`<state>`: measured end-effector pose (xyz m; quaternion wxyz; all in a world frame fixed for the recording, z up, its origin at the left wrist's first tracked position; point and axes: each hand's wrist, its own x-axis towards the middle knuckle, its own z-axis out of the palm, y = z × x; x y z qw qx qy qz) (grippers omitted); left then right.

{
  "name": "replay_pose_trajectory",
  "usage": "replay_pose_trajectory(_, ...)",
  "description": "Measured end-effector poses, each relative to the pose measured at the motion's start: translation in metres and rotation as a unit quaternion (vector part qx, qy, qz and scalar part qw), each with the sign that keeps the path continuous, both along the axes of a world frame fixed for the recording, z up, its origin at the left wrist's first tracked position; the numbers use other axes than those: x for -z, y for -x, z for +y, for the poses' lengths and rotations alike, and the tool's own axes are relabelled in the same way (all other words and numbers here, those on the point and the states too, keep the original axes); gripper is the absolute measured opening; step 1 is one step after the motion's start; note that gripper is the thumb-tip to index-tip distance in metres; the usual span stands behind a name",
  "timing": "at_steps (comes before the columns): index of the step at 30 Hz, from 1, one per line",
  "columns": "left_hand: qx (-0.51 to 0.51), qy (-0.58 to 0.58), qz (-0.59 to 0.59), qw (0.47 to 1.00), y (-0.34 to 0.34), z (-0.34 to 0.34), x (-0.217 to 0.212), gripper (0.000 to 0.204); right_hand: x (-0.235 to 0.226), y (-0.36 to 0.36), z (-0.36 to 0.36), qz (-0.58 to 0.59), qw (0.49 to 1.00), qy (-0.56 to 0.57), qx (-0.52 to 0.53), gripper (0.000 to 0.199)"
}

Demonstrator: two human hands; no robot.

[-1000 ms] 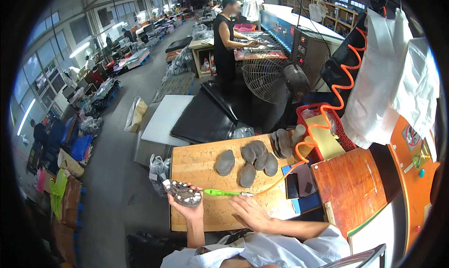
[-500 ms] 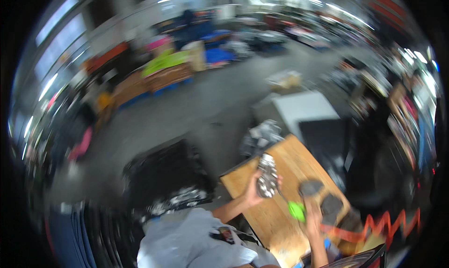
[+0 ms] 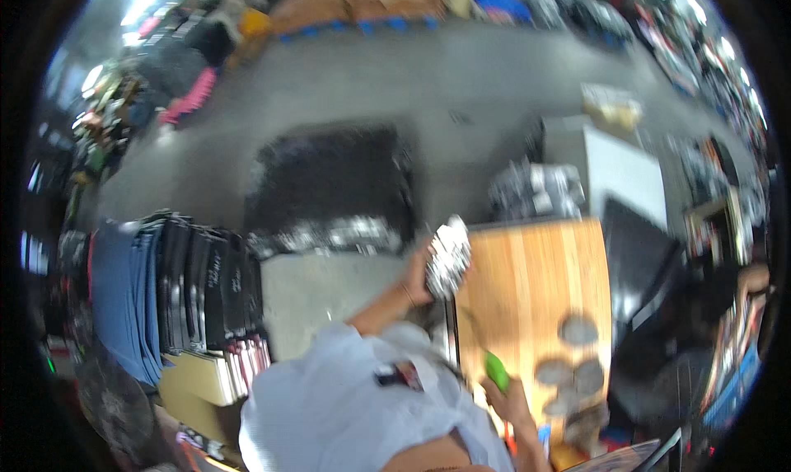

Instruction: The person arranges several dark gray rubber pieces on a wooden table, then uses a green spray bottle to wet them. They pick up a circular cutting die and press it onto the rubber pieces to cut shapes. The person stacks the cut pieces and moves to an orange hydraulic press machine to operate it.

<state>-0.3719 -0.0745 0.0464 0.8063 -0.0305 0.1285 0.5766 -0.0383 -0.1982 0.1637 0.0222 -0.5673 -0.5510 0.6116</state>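
Note:
My left hand (image 3: 418, 276) is closed around a silvery-white and dark mottled, elongated piece (image 3: 449, 258), shaped somewhat like a shoe sole. The hand holds it tilted just over the left edge of a wooden tabletop (image 3: 527, 266). Lower down and to the right, my right hand (image 3: 512, 402) grips a tool with a bright green handle (image 3: 496, 371). From that handle a thin dark shaft points up and left; its tip is too blurred to make out. Several dark grey rounded pads (image 3: 578, 329) lie on the wood beside my right hand.
A black plastic-covered bundle (image 3: 329, 183) sits on the floor ahead. To the left stand stacked blue and black sheets (image 3: 185, 282), with a tan box (image 3: 198, 381) nearer me. Beyond the tabletop are a grey wrapped bundle (image 3: 537, 190) and a white board (image 3: 622, 175).
My view has swung down and left, and the tabletop now looks squarer to me. The mottled piece has moved toward the tabletop's left edge. Both hands keep their hold.

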Motion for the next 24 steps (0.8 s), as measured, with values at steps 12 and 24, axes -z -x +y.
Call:
replay_pose_trajectory(12, 0.076, -0.071, 0.108, 0.989, 0.002, 0.014, -0.023, 0.084, -0.024, 0.019, 0.012, -0.019, 0.974, 0.017, 0.225, 0.052)
replay_pose_trajectory(24, 0.287, -0.076, 0.139, 0.945, -0.083, 0.020, -0.022, 0.075, 0.002, -0.013, -0.085, 0.004, 0.969, 0.068, 0.238, 0.060)
